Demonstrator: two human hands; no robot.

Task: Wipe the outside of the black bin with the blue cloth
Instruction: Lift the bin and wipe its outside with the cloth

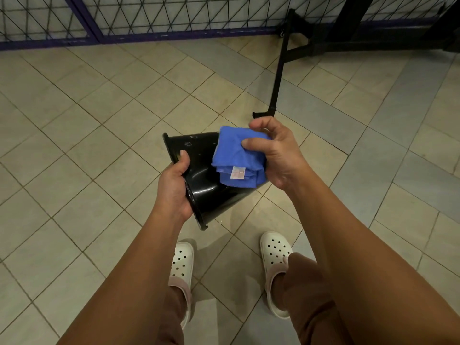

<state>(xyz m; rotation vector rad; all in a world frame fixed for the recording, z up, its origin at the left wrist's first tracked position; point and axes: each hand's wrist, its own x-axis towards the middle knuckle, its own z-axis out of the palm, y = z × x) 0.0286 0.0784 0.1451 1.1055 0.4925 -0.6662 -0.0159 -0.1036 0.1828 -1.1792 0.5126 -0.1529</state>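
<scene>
A glossy black bin [201,178] is held on its side above the floor, its rim to the left. My left hand [174,190] grips that rim, thumb on the outer wall. My right hand [276,153] clutches a folded blue cloth [236,158] with a small white label, pressed against the bin's outer wall near its base. A few pale spots show on the bin's upper side.
Beige and grey floor tiles [87,125] lie below. A wire-mesh fence with a purple frame [149,33] runs along the back. A black metal stand with a slanted bar [278,70] is at the back right. My feet in white clogs [273,257] are beneath.
</scene>
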